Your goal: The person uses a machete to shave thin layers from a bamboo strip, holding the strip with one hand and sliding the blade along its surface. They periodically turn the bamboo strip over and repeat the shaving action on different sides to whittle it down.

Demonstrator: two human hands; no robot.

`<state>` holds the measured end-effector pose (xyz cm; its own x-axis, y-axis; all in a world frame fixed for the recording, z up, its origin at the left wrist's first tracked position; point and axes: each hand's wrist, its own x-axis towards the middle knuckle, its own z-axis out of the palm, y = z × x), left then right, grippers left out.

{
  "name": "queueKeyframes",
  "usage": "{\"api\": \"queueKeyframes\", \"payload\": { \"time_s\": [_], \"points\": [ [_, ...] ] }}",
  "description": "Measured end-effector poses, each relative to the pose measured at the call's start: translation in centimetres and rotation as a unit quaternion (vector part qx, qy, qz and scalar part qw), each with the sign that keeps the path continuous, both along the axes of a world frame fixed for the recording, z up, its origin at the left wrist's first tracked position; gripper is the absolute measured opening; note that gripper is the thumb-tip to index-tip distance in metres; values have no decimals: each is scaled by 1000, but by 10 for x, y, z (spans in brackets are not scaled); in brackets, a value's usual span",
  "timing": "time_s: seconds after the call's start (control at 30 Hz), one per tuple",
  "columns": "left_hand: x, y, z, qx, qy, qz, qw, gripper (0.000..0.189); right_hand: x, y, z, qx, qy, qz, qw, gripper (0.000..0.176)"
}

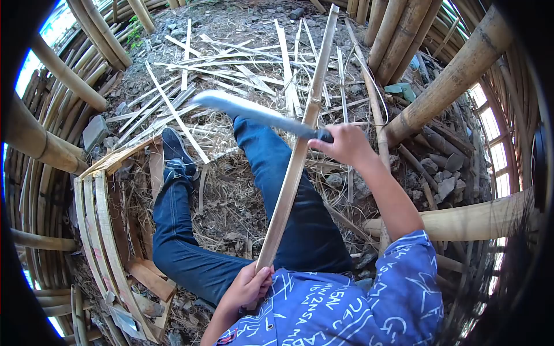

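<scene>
A long split bamboo strip (291, 176) slants up and away from the person's waist, over the thigh. Its near end is in my left hand (249, 285), whose fingers are wrapped round it. My right hand (345, 144) grips the dark handle of a large knife (254, 111). The broad blade points left, slightly blurred, and crosses the strip near a node. Whether the edge touches the bamboo I cannot tell.
Cut bamboo strips (248, 69) lie scattered on the ground ahead. A wooden crate (104, 230) stands at the left. Thick bamboo poles (450, 81) rise on both sides, and stones (447, 187) lie at the right.
</scene>
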<state>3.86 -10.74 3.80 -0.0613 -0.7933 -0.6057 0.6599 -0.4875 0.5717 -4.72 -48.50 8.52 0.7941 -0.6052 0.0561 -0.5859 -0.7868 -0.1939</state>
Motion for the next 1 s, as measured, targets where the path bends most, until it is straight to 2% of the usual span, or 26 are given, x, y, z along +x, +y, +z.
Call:
{"api": "queueKeyframes", "payload": {
  "time_s": [0.1,0.17,0.2,0.23,0.27,0.33,0.43,0.5,0.53,0.57,0.63,0.67,0.8,0.83,0.9,1.0],
  "points": [
    [4,3,2,14,-10,-9,1000,14,-3,7,2,-15,34,25,999,71],
    [6,10,-1,21,-17,-14,1000,14,-4,-12,0,-12,59,-10,998,71],
    [8,14,-1,15,-32,-18,999,14,-4,-27,-1,-28,39,-51,998,71],
    [9,16,0,8,-47,-23,999,14,-4,-50,-2,48,44,-95,993,70],
    [10,18,8,22,-52,-31,998,12,-6,-68,0,15,43,-127,991,69],
    [9,25,5,29,-39,-35,998,12,-13,-97,4,36,16,-197,980,69],
    [10,28,-2,42,-46,-45,997,10,-32,-115,-1,26,-49,-185,981,71],
    [4,28,-12,-11,-112,-45,993,18,-39,-99,-6,16,-98,-161,982,74],
    [3,21,-5,-23,-203,-69,977,16,-41,-85,-6,50,-92,-175,979,72],
    [2,15,-3,-18,-197,-69,978,16,-42,-69,-10,67,-93,-169,979,72],
    [2,6,1,-90,-348,-71,930,10,-41,-23,-10,123,-134,-120,976,71],
    [6,1,7,-55,-366,-97,924,10,-40,-1,-10,169,-126,-107,972,71],
    [5,-23,34,-15,-443,-97,891,13,-30,76,2,197,-100,-31,975,60],
    [2,-27,35,-13,-444,-99,890,13,-29,89,1,199,-101,-32,974,60],
    [0,-32,37,1,-464,-101,880,12,-28,111,1,176,-84,35,980,60],
    [-1,-36,37,-7,-436,-95,895,13,-30,137,3,198,-87,69,974,62]
  ]
}}
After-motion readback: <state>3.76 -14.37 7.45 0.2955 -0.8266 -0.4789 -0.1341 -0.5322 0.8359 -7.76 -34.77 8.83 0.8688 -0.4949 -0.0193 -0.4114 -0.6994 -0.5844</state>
